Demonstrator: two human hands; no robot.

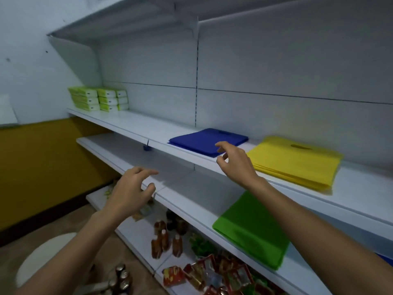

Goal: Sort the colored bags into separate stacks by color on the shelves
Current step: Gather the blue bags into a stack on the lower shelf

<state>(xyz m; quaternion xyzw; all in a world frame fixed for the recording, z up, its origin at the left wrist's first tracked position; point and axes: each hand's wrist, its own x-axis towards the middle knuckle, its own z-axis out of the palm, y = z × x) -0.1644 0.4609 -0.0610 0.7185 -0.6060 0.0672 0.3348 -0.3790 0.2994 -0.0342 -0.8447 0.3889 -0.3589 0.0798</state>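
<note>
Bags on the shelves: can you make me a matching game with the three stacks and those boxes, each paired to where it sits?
1. blue bags
2. yellow bags
3. green bags
4. green boxes

a. shelf below
b. far left of the middle shelf
c. middle shelf, right of the right hand
d. middle shelf, just beyond the right hand's fingers

Pairs: 1-d, 2-c, 3-a, 4-b.

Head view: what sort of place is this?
Probably a small shop or its stockroom: white metal display shelves, stacked green boxes at the far end, and bottles and snack packets lower down.
</note>
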